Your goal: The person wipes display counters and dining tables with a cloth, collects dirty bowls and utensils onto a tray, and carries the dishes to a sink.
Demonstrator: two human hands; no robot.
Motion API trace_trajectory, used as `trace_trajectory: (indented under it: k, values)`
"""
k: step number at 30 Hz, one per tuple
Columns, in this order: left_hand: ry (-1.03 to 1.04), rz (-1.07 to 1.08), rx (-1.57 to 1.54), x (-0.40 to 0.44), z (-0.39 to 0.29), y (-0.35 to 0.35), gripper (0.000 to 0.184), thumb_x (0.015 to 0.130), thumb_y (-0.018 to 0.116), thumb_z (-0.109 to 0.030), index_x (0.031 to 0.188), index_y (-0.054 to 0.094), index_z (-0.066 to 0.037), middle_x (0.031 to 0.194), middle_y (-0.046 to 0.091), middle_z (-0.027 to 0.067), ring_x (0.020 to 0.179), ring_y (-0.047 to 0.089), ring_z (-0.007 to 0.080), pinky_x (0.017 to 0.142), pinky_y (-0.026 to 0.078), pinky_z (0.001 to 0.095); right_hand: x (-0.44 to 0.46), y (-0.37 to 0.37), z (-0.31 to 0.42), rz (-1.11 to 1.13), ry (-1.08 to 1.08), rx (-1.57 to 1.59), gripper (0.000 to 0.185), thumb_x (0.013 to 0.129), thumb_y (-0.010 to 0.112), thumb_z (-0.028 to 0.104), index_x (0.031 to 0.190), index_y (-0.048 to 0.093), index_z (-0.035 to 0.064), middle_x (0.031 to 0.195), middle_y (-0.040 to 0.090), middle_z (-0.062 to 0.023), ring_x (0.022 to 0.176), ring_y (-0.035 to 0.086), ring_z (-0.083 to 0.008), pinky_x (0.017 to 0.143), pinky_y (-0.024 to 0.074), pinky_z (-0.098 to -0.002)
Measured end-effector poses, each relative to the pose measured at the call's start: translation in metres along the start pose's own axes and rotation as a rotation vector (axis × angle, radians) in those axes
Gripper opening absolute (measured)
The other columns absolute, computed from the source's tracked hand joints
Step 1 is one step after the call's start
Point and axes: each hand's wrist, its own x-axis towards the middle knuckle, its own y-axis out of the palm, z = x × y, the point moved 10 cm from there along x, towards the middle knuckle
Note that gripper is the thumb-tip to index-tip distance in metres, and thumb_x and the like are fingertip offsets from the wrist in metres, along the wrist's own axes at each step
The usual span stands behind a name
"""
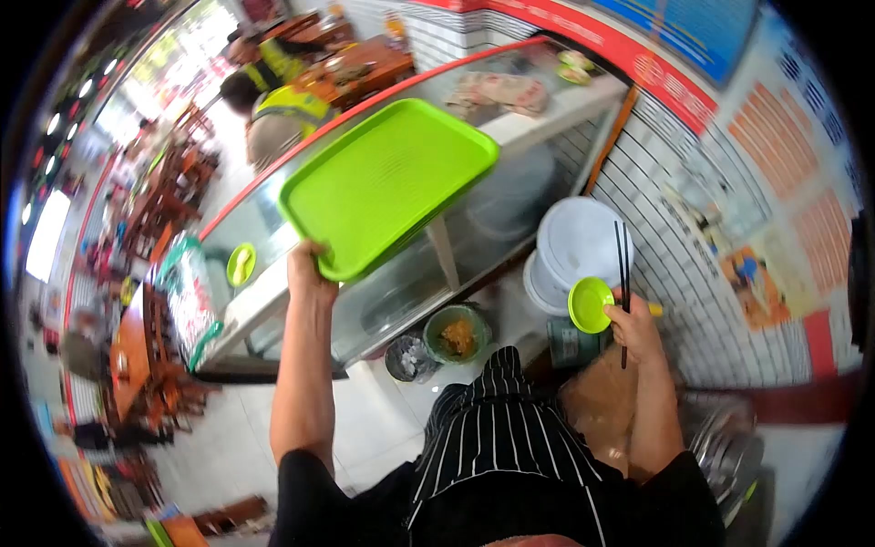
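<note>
My left hand [312, 273] is closed on the near corner of a bright green tray [392, 182]. The tray's upper face is bare, and it lies over the top of a glass-sided counter [538, 128]; whether it rests there I cannot tell. In my right hand [636, 326] are a small green bowl [591, 304], held by its rim, and a pair of black chopsticks [623, 264] standing nearly upright. Just beyond that hand is a white lidded bucket [583, 239].
On the counter are a crumpled cloth [497, 93], a green dish [241, 264] and a plastic bag [189, 292]. A bin with orange scraps [458, 335] stands on the floor near my feet. People in yellow vests [293, 102] sit at tables beyond the counter.
</note>
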Motion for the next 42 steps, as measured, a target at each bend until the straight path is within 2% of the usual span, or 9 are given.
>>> trace_trajectory:
  k: [7,13,17,18,21,30,34,37,42]
  values:
    - [-0.053,0.116,-0.036,-0.052,0.044,0.003,0.052,0.066,0.045,0.004,0.117,0.048,0.014,0.108,0.059,0.0228,0.099,0.065,0.0360,0.086,0.060,0.0469,-0.112,-0.049,-0.093,-0.421,0.179,-0.092,0.029,0.091,0.063,0.013,0.117,0.057,0.0004,0.080,0.057,0.0004,0.058,0.047,-0.0060,0.047,0.0357,-0.0237]
    - [-0.313,0.262,-0.115,-0.083,0.148,-0.007,0.063,0.064,0.051,0.002,0.126,0.050,0.009,0.115,0.060,0.0231,0.107,0.060,0.0399,0.096,0.053,0.0529,-0.214,-0.104,-0.165,-0.582,0.119,-0.210,0.035,0.090,0.066,0.017,0.117,0.057,-0.0038,0.099,0.060,-0.0061,0.093,0.055,-0.0142,0.083,0.0448,-0.0302]
    - [-0.451,0.378,-0.047,-0.162,0.214,0.034,0.067,0.061,0.051,0.000,0.127,0.050,0.010,0.115,0.060,0.0262,0.105,0.062,0.0431,0.091,0.055,0.0586,-0.292,-0.159,-0.182,-0.744,0.257,-0.278,0.032,0.090,0.065,0.016,0.115,0.058,-0.0028,0.098,0.059,-0.0045,0.092,0.055,-0.0139,0.082,0.0445,-0.0300]
    - [-0.476,0.410,-0.024,-0.182,0.228,0.043,0.067,0.061,0.051,0.000,0.127,0.050,0.010,0.115,0.060,0.0262,0.105,0.062,0.0431,0.091,0.055,0.0586,-0.306,-0.171,-0.184,-0.750,0.161,-0.134,0.027,0.091,0.064,0.014,0.114,0.058,0.0017,0.083,0.053,0.0012,0.071,0.045,-0.0076,0.062,0.0352,-0.0253]
    - [-0.491,0.503,0.014,-0.242,0.267,0.080,0.068,0.060,0.050,0.000,0.127,0.051,0.010,0.115,0.060,0.0273,0.102,0.064,0.0445,0.088,0.056,0.0609,-0.375,-0.230,-0.210,-0.844,0.097,0.080,0.024,0.090,0.065,0.014,0.110,0.060,0.0024,0.092,0.060,-0.0007,0.079,0.054,-0.0099,0.069,0.0444,-0.0262]
    - [-0.768,0.683,0.040,-0.511,0.422,0.186,0.070,0.058,0.050,0.001,0.127,0.049,0.012,0.113,0.059,0.0324,0.099,0.064,0.0475,0.084,0.055,0.0687,-0.618,-0.428,-0.324,-1.221,-0.089,0.496,0.015,0.092,0.062,0.009,0.106,0.057,0.0062,0.062,0.045,0.0077,0.045,0.036,-0.0009,0.038,0.0229,-0.0208]
    - [-0.870,0.772,0.139,-0.663,0.499,0.217,0.067,0.060,0.052,0.000,0.126,0.052,0.009,0.110,0.062,0.0253,0.100,0.065,0.0437,0.086,0.056,0.0656,-0.735,-0.518,-0.419,-1.462,-0.019,0.538,0.023,0.090,0.063,0.010,0.112,0.060,0.0020,0.093,0.060,-0.0005,0.077,0.052,-0.0078,0.066,0.0426,-0.0247]
    - [-0.980,0.845,0.226,-0.767,0.551,0.243,0.067,0.061,0.051,-0.002,0.128,0.053,0.005,0.116,0.061,0.0251,0.101,0.064,0.0437,0.089,0.054,0.0638,-0.816,-0.564,-0.489,-1.734,-0.087,0.634,0.013,0.090,0.062,0.011,0.102,0.060,0.0062,0.072,0.054,0.0035,0.050,0.042,-0.0038,0.041,0.0294,-0.0232]
    - [-0.980,0.943,0.379,-0.920,0.624,0.289,0.061,0.062,0.051,-0.001,0.123,0.057,0.004,0.113,0.065,0.0203,0.098,0.067,0.0355,0.084,0.059,0.0485,-0.926,-0.577,-0.563,-1.897,0.149,0.861,0.015,0.089,0.066,0.015,0.100,0.059,0.0070,0.074,0.054,0.0027,0.052,0.044,-0.0071,0.043,0.0320,-0.0254]
